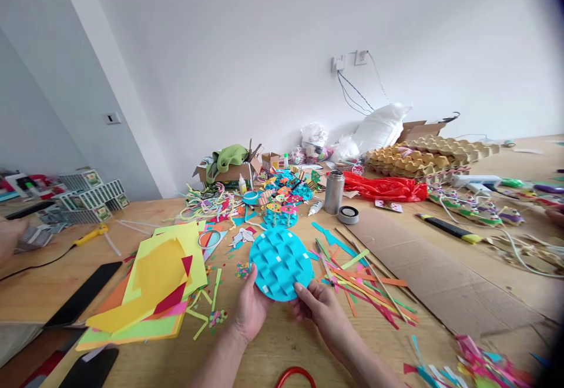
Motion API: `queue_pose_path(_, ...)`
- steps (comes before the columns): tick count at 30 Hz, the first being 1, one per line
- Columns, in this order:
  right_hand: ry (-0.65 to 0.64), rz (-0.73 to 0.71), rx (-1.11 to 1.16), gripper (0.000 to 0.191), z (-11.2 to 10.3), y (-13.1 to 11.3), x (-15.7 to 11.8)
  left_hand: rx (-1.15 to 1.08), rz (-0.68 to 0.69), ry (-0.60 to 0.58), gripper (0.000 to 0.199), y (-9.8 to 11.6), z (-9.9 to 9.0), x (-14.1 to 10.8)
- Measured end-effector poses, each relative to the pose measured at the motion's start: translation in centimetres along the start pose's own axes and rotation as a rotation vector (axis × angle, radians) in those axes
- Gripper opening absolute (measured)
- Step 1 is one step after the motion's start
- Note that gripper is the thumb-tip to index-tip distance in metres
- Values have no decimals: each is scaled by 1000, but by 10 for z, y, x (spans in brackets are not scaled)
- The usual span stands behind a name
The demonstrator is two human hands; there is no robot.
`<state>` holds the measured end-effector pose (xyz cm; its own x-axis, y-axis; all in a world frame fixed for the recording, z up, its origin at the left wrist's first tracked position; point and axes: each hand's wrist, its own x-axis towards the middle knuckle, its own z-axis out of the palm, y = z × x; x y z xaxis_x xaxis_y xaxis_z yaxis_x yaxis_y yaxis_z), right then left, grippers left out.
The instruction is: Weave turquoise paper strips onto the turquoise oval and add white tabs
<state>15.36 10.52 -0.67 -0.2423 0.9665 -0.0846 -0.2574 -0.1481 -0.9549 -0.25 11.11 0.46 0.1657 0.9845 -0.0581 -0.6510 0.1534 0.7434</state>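
Note:
Both of my hands hold a round turquoise paper piece (pixel 281 262) with raised folded scales and small white squares on it, just above the wooden table (pixel 273 347). My left hand (pixel 250 308) grips its lower left edge. My right hand (pixel 318 305) pinches its lower right edge. Loose coloured paper strips (pixel 365 288) lie right of it, and a stack of yellow, green and orange paper sheets (pixel 154 288) lies to the left.
Behind stand a steel flask (pixel 334 191), a tape roll (pixel 348 214), a glue bottle (pixel 315 207) and finished paper crafts (pixel 282 197). Flat cardboard (pixel 432 276), egg trays (pixel 423 159) and a red bag (pixel 385 188) fill the right. Another person's hand (pixel 9 238) shows at far left.

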Motion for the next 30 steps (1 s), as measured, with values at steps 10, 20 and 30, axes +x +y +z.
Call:
queue_pose_path(10, 413, -569, -708, 46, -14, -2, -6, -153, -90, 129, 50, 4, -6, 6)
queue_pose_path(20, 73, -926, -1371, 64, -3, -1, -13, -105, -203, -27, 56, -6, -1, -1)
queue_pose_path(30, 138, -996, -1501, 62, 1, 6, -9, -157, -244, -26, 60, -7, -3, 0)
